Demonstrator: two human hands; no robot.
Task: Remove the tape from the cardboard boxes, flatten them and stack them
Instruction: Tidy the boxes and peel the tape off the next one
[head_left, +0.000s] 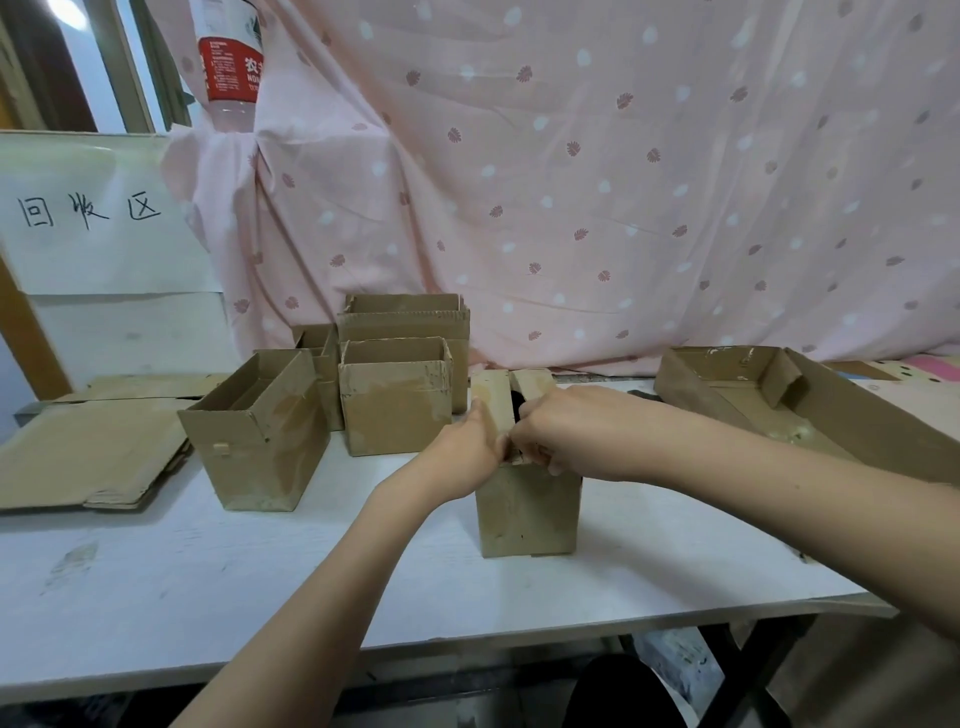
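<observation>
A: Where was the small cardboard box (527, 512) placed, and how was it held?

B: It was stood upright near the middle of the white counter (218, 587), its top flaps parted. The left hand (467, 452) and right hand (566, 434) were curled onto its top edge; whether tape or only a flap was pinched under the fingers (543, 460) could not be told.

A: What risk was judged?

B: The light box could have been tipped or dragged toward the counter's front edge by an uneven pull, or the cardboard torn with the tape. The open boxes (395, 395) just behind could have been knocked; the flattened stack (88, 457) at left was thought safely apart.
</observation>
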